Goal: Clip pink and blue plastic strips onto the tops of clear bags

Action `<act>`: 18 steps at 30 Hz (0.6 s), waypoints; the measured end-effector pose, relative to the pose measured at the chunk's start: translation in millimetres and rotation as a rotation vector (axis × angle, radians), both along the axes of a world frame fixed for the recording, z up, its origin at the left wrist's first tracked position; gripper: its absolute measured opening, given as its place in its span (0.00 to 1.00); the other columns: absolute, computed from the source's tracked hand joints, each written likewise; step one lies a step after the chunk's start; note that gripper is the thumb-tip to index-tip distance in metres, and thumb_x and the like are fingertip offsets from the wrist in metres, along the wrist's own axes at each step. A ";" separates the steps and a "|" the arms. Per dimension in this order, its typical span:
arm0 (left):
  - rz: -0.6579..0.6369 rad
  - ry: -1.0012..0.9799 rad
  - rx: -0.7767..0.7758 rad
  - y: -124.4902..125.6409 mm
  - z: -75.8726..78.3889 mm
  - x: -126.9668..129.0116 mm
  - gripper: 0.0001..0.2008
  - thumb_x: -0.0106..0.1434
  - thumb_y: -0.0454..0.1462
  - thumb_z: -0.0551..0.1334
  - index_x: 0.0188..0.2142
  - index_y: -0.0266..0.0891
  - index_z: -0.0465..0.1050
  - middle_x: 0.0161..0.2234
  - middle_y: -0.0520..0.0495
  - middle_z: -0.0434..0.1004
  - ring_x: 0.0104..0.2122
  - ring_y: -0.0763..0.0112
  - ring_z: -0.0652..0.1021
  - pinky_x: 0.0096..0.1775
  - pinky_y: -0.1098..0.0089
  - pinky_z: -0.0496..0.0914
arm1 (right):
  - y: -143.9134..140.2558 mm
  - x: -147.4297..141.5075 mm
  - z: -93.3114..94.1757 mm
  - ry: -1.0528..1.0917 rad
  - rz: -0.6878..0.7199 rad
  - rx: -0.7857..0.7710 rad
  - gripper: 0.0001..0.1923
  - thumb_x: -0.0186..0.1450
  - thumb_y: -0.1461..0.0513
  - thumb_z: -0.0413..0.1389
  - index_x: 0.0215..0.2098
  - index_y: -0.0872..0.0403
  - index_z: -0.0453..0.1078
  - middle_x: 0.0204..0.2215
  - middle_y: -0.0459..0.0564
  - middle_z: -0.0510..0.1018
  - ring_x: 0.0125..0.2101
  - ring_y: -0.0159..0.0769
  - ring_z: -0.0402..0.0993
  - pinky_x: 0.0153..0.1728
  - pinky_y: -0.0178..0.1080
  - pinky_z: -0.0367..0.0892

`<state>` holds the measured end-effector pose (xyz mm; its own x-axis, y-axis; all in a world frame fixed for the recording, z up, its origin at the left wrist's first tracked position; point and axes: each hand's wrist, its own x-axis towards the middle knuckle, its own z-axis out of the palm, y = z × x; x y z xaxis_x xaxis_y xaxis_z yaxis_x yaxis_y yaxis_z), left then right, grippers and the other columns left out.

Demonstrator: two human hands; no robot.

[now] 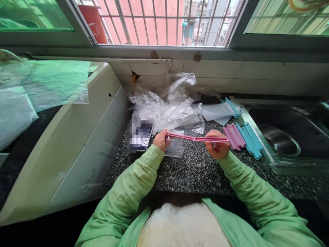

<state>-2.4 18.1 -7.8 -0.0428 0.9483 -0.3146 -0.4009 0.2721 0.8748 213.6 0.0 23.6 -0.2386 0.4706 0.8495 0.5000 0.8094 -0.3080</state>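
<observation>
A long pink sealing clip (196, 138) is held level above the speckled granite counter (190, 171). My left hand (161, 140) pinches its left end, together with a small clear plastic bag (176, 146) that hangs from the clip onto the counter. My right hand (218, 144) grips the clip's right end. Both sleeves are light green.
More pink clips (233, 136) and blue clips (250, 140) lie to the right, beside a steel sink (280, 140). Crumpled clear plastic (167, 104) is piled behind the hands. A phone (140, 134) lies at the left, next to a white appliance (77, 137). A barred window is above.
</observation>
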 end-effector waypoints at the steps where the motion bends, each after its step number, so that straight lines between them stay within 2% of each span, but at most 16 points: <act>1: 0.006 -0.002 -0.004 0.1 0.3 0.0 0.20 0.56 0.49 0.55 0.18 0.36 0.59 0.09 0.58 0.53 0.08 0.83 0.54 0.12 0.76 0.46 | -0.1 -0.1 0.3 0.011 0.002 -0.011 0.02 0.54 0.65 0.52 0.28 0.53 0.64 0.22 0.47 0.71 0.25 0.34 0.69 0.27 0.40 0.68; 11: 0.030 -0.043 -0.058 0.4 2.8 0.3 0.20 0.56 0.49 0.56 0.17 0.36 0.58 0.09 0.58 0.54 0.08 0.84 0.53 0.12 0.76 0.44 | 0.0 -1.3 -2.2 0.149 0.112 -0.201 0.02 0.55 0.66 0.51 0.28 0.54 0.64 0.22 0.47 0.68 0.23 0.32 0.65 0.24 0.37 0.63; 18: -0.025 0.023 -0.002 -0.7 0.9 -0.9 0.23 0.53 0.52 0.57 0.17 0.34 0.64 0.08 0.56 0.54 0.08 0.83 0.55 0.12 0.76 0.46 | 0.1 -2.3 -7.0 0.189 0.112 -0.238 0.04 0.56 0.66 0.51 0.31 0.54 0.66 0.24 0.47 0.69 0.24 0.32 0.66 0.23 0.36 0.63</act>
